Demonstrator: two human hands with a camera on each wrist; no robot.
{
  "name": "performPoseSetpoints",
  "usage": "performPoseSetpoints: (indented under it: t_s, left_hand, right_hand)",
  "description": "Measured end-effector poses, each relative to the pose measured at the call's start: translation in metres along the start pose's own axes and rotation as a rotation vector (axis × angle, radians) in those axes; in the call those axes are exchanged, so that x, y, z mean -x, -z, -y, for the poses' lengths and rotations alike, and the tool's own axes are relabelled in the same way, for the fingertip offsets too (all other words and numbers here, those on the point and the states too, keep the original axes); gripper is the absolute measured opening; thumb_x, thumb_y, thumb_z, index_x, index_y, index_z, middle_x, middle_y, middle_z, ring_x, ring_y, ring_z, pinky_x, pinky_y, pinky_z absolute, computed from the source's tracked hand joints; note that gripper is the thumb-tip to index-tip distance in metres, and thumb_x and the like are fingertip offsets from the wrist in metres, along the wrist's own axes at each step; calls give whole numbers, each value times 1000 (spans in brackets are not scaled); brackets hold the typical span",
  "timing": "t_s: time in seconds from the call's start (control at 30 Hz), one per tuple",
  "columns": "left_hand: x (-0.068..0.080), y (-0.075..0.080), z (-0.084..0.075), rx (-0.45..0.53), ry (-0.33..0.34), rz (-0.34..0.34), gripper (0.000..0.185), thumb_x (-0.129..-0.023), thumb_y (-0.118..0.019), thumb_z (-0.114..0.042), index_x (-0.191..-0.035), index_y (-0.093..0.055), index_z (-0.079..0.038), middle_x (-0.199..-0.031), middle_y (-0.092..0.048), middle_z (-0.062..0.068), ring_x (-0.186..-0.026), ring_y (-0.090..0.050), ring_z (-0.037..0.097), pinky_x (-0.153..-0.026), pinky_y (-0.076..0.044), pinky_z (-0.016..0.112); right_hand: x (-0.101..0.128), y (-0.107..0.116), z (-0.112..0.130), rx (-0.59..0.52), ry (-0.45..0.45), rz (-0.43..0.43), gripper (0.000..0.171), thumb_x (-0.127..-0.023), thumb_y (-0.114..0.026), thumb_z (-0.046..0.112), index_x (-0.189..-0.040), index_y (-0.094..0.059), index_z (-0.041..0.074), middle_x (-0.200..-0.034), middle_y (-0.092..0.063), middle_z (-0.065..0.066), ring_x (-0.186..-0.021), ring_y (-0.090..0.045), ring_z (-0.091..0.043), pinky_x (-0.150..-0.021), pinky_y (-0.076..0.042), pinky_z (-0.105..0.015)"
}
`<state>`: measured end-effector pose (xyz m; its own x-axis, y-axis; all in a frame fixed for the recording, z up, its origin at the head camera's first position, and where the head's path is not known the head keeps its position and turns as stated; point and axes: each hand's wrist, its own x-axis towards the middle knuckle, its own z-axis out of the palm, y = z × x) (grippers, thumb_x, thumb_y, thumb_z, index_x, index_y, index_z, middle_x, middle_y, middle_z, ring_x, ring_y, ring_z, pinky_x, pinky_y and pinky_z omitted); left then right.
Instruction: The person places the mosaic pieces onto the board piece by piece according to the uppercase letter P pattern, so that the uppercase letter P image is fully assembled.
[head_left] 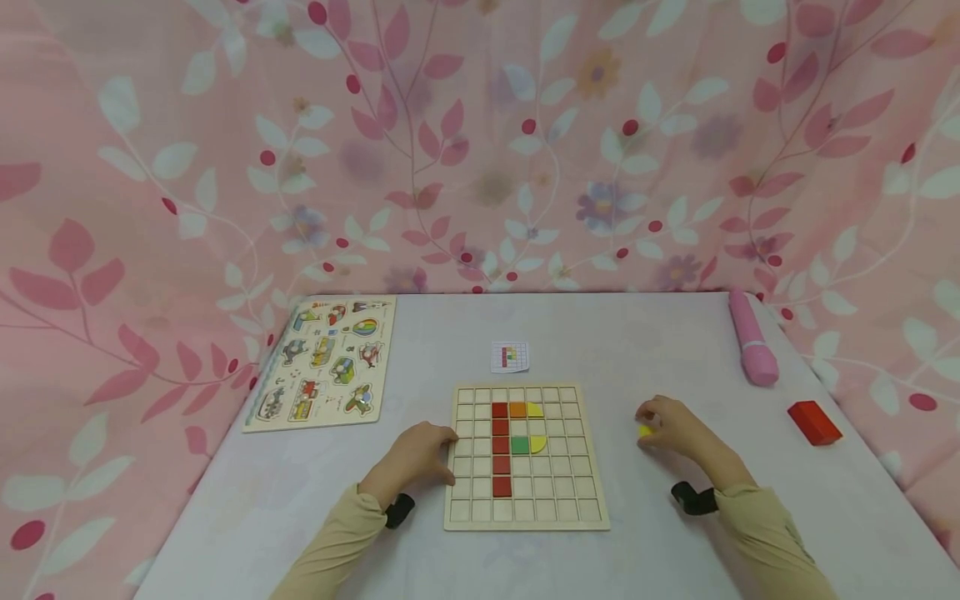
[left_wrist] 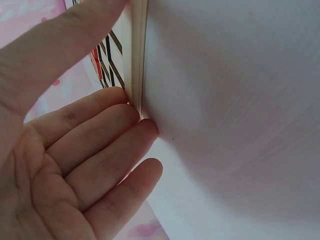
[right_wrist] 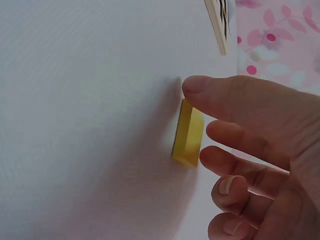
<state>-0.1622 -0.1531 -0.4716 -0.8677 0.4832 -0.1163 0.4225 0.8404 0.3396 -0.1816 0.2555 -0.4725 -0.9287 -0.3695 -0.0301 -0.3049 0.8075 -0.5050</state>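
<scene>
A wooden grid board (head_left: 525,510) lies in the middle of the table, holding a red column (head_left: 501,446) plus orange, yellow and green pieces. My left hand (head_left: 438,454) rests against the board's left edge (left_wrist: 136,60) with its fingers (left_wrist: 100,150) straight and touching the rim. To the right of the board, my right hand (head_left: 648,423) curls over a small yellow piece (head_left: 643,431) that lies on the table. In the right wrist view the fingertips (right_wrist: 197,85) pinch the yellow piece (right_wrist: 188,133) by its end and side.
A small pattern card (head_left: 510,357) lies behind the board. A vehicle peg puzzle (head_left: 322,362) sits at the left. At the right edge are a pink cylinder (head_left: 752,348) and a red block (head_left: 814,422). A floral pink cloth hangs behind the table.
</scene>
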Motion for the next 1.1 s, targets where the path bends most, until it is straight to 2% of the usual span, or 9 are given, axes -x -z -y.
performPoseSetpoints:
  t_s: [0.3, 0.63, 1.1]
  left_hand:
    - [-1, 1, 0, 0, -5, -4, 56, -53, -85, -27, -101, -65, -4, -93, -63, 5, -87, -56, 23, -76, -44, 35]
    - [-1, 0, 0, 11, 5, 11, 56, -53, -85, -27, -100, -65, -4, -93, -63, 5, -87, -56, 23, -77, -43, 36]
    - [0, 0, 0, 15, 6, 1, 56, -52, -85, -26, -100, -65, -5, -91, -63, 3, -85, -55, 22, -75, -44, 35]
  right_hand:
    - [4, -1, -2, 4, -14, 5, 25, -66, -76, 6, -84, -60, 3, -78, -52, -5, -71, -47, -21, -63, -41, -37]
    - [7, -4, -2, 27, -71, 4, 23, -69, -75, 10, -84, -59, 5, -79, -50, -7, -71, -49, -23, -63, -42, -39]
    - [3, -7, -2, 15, -53, 3, 18, -69, -73, 6, -79, -58, 7, -76, -51, -6, -71, -48, -23, -63, -42, -39]
